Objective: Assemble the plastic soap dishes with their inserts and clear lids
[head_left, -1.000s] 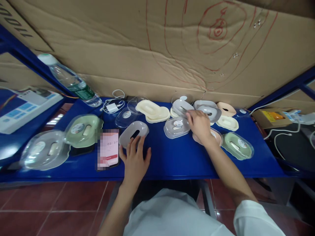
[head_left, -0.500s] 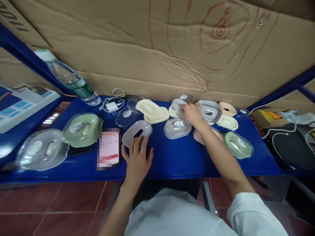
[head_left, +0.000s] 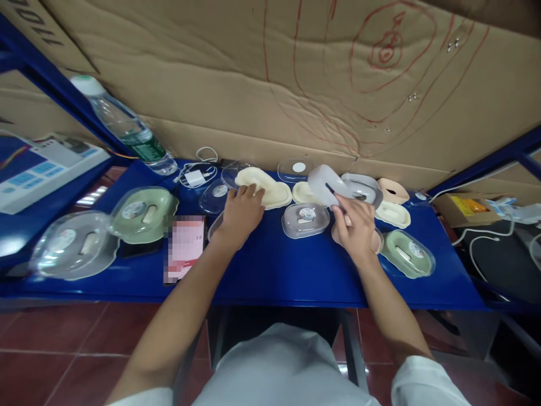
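Starting at the table edge (head_left: 279, 300), inspection found open room mid-surface. The right hand (head_left: 358, 225) pinched a tilted grey cover (head_left: 321, 179) beside a cream tray (head_left: 302, 193); lifting appeared the step in hand, next requiring clearance over the lidded box (head_left: 304, 226). The left hand (head_left: 244, 214) curled over cream pieces (head_left: 279, 194), grip indeterminable. Cardboard (head_left: 211, 132) bounded the rear.

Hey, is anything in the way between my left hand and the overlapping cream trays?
Nothing visible is in the way: your left hand has its fingers over the overlapping cream trays, though contact is unclear. A grey dish is partly hidden beneath that hand, not between.
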Available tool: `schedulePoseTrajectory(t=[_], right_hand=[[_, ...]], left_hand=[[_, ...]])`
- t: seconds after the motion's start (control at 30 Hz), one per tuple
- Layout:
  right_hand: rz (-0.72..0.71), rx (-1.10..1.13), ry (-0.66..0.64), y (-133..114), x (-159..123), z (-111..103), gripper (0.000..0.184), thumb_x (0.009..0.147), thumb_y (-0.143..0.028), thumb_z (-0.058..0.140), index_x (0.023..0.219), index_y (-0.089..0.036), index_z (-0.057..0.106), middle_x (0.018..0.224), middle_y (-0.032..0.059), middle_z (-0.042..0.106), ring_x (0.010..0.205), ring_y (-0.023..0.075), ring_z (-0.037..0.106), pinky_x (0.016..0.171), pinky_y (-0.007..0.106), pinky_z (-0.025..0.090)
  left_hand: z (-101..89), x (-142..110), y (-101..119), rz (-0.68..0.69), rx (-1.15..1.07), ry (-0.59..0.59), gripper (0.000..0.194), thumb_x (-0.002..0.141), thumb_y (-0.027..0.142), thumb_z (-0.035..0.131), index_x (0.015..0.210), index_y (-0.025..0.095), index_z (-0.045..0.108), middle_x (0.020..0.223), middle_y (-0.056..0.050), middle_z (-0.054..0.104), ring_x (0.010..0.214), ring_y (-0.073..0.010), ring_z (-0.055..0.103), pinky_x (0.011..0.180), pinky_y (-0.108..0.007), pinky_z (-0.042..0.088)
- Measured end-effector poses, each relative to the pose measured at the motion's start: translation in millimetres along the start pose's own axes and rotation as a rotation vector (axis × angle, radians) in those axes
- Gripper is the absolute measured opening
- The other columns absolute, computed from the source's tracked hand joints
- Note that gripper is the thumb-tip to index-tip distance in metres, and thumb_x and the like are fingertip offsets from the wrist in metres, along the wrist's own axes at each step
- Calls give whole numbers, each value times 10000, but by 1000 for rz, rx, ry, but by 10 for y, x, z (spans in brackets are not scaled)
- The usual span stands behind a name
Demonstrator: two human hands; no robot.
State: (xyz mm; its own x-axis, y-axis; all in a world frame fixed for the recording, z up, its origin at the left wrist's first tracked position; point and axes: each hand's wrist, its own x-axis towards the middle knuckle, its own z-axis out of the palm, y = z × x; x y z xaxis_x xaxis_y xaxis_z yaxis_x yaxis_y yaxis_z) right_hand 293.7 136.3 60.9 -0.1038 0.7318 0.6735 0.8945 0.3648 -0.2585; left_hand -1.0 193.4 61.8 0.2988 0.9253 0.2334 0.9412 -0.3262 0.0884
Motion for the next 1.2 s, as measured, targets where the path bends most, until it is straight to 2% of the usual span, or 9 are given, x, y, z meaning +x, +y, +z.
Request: schedulePoseTrajectory(t=[0.1, 0.23, 0.4, 0.53, 0.67, 0.8, 0.97, 1.07, 1.2], right_hand=[[-6, -8, 30, 17, 23, -29, 372, 1116, -410, 521, 1337, -259, 779, 1212, 89, 829, 1147, 303, 746, 1068, 497, 511], [-41, 12, 54, -43, 22, -101, 335, 1117, -386, 541, 1297, -247, 787, 1190, 90, 834, 1115, 287, 762, 1043, 472, 535], [2, 31, 7, -134, -1, -191, 348, 1111, -405, 540, 1315, -271, 788, 1191, 89, 834, 1099, 296, 768, 1023, 482, 548], [14, 35, -62, -185, 20, -209, 372, 1113, -429, 522, 1332, -281, 785, 1192, 83, 834, 1103, 299, 765, 1030, 487, 548], [-76, 71, -191, -323, -106, -265, 335, 1103, -397, 564, 1355, -323, 773, 1190, 44, 837, 1099, 285, 768, 1041, 478, 537], [-205, 145, -180, -516, -633, -427, 500, 1055, -236, 667, 1538, -357, 619, 1183, 16, 844, 1026, 257, 791, 972, 454, 536], [-25, 77, -120, -572, -1364, -515, 621, 1030, -150, 679, 1590, -392, 561, 1097, 12, 853, 901, 261, 792, 906, 467, 497], [65, 76, -128, -585, -1475, -482, 567, 1022, -155, 683, 1521, -418, 626, 1127, 4, 847, 957, 275, 788, 936, 482, 487], [85, 201, -173, -731, -1298, -427, 483, 1020, -139, 669, 1445, -369, 675, 1143, 10, 842, 991, 268, 771, 1005, 492, 466]], left_hand=[[21, 130, -17, -1, 2, 9, 294, 970, 165, 623, 1216, 135, 782, 1287, -207, 759, 1257, -436, 661, 1111, -636, 432], [-168, 50, 60, 49, -10, 56, 223, 1041, 191, 588, 1085, 179, 806, 1161, -126, 798, 1224, -365, 685, 1214, -621, 364], [-329, -815, 500, 282, -189, 254, 213, 1094, 251, 578, 1167, 207, 774, 1109, -79, 789, 1065, -254, 724, 1077, -446, 520], [-69, -1554, 958, 396, -245, 189, 176, 1081, 208, 611, 1192, 207, 747, 1081, -65, 789, 940, -217, 727, 919, -399, 566], [212, -1714, 1167, 370, -252, 137, 181, 1103, 246, 585, 1173, 185, 740, 1075, -79, 797, 930, -231, 749, 849, -393, 588], [188, -1689, 1041, 333, -368, 152, 336, 1099, 315, 608, 1394, 166, 668, 1249, -136, 786, 1126, -266, 753, 980, -427, 593], [130, -1791, 610, 147, -421, 233, 408, 1039, 154, 647, 1437, 243, 634, 1325, -122, 759, 1173, -272, 733, 1065, -454, 552], [198, -1803, 403, 97, -419, 157, 609, 1050, 258, 675, 1622, 273, 467, 1509, -167, 650, 1321, -319, 679, 1098, -488, 558], [253, -1789, 292, 136, -538, 60, 940, 1000, 472, 758, 1743, 279, 216, 1713, -221, 418, 1544, -365, 507, 1187, -540, 538]])
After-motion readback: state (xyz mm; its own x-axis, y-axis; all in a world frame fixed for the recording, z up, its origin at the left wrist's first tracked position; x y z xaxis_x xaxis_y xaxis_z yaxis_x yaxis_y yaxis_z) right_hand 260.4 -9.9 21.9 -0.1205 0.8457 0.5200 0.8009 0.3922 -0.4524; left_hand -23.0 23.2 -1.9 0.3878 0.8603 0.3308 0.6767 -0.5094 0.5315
